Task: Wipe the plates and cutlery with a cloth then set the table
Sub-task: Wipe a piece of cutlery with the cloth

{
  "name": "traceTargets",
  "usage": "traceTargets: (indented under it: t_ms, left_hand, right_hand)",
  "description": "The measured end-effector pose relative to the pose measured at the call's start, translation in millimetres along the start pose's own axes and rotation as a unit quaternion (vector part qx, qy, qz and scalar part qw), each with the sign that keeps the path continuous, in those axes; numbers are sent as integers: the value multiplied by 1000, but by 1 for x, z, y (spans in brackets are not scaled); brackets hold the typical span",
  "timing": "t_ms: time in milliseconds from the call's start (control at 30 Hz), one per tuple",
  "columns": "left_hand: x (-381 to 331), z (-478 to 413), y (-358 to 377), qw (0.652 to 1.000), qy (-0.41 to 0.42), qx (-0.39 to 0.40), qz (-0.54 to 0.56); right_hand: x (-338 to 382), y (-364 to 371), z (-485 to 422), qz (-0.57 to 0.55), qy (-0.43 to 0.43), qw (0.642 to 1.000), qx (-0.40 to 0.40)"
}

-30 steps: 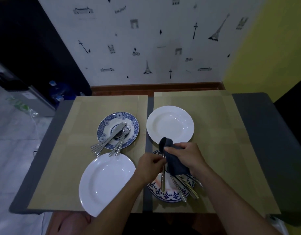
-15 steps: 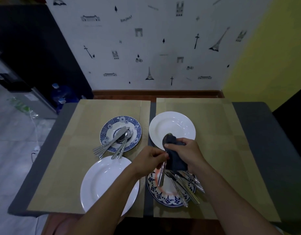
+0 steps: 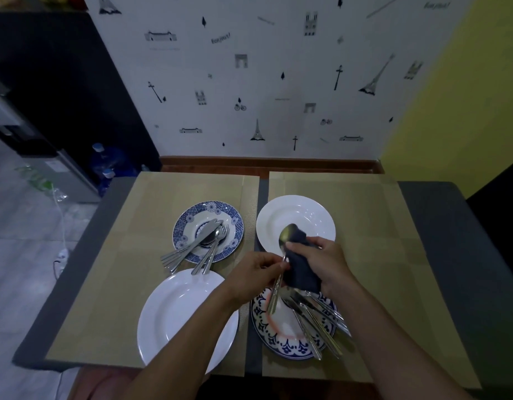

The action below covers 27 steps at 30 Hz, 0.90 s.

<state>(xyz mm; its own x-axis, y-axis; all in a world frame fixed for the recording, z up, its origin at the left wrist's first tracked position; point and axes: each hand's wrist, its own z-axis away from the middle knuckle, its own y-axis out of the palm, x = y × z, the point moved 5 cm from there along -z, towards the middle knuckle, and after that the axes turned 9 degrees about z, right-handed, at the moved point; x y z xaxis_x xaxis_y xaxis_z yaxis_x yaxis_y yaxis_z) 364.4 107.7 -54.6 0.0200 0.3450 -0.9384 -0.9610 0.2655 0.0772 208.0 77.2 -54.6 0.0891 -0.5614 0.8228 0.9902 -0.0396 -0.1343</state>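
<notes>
My left hand (image 3: 256, 271) pinches the handle of a metal spoon (image 3: 285, 236), whose bowl sticks up above the cloth. My right hand (image 3: 323, 262) grips a dark blue cloth (image 3: 301, 272) wrapped round the spoon's shaft. Both hands hover over a blue-and-red patterned plate (image 3: 281, 339) holding several pieces of cutlery (image 3: 318, 321). A white plate (image 3: 304, 215) sits behind it. A blue patterned plate (image 3: 191, 217) at back left carries more cutlery (image 3: 200, 246). A large white plate (image 3: 174, 316) lies at front left.
Two tan placemats (image 3: 373, 255) cover a grey table (image 3: 440, 241) set against a decorated wall. Blue water bottles (image 3: 105, 166) and a white power strip (image 3: 63, 255) are on the floor at left.
The spoon has been lifted out of the cloth so its bowl now shows above my right hand. The camera view has tilted upward a little.
</notes>
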Motion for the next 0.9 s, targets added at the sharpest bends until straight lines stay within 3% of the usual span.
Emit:
traceTargets:
  t_ms: [133, 233, 333, 533, 667, 800, 900]
  left_hand:
    - [-6, 0, -2, 999, 0, -34, -1]
    - [-7, -3, -6, 998, -6, -61, -14]
    - [-10, -7, 0, 998, 19, -46, -42]
    - [-15, -9, -3, 995, 54, -50, -66]
    - [-21, -11, 2, 993, 64, -33, -98]
    - [-26, -17, -4, 989, 86, -54, -108]
    - [-27, -15, -4, 990, 79, -60, -103]
  right_hand:
    - [6, -5, 0, 1, -40, 997, -64]
    - [17, -7, 0, 92, -128, 982, -101]
    - [34, 0, 1, 233, -255, 931, -119]
    - [50, 13, 6, 375, -375, 846, -54]
    - [60, -1, 5, 294, -340, 881, -151]
    - [62, 7, 7, 277, -327, 900, -76]
    - [62, 0, 4, 254, -303, 912, -108]
